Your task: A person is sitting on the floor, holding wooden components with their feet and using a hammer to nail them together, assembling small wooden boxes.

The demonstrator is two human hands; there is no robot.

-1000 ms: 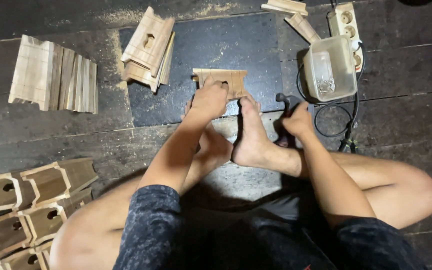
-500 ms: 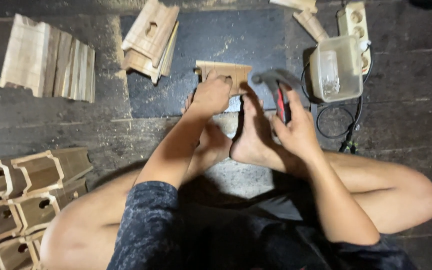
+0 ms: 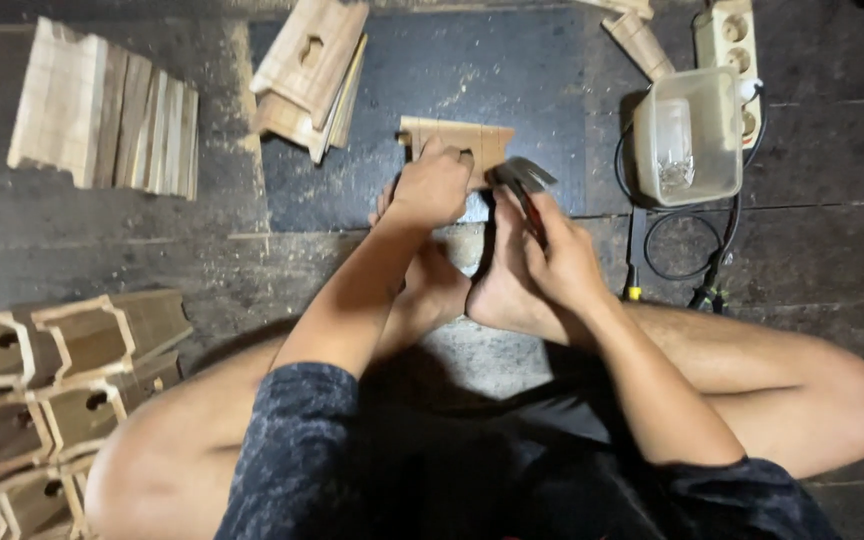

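Gripping a hammer (image 3: 524,185) angled up-left, right hand (image 3: 564,262) nears left hand (image 3: 434,188) pinning crosswise wooden piece (image 3: 457,140).

wood piece (image 3: 457,140) far centre on mat (image 3: 512,70) | left hand (image 3: 432,190) on it | hammer (image 3: 522,180) in right hand (image 3: 562,260), just right | tub (image 3: 690,140) right | panels (image 3: 102,115) far left | boxes (image 3: 52,390) near left | power strip (image 3: 732,30) behind tub
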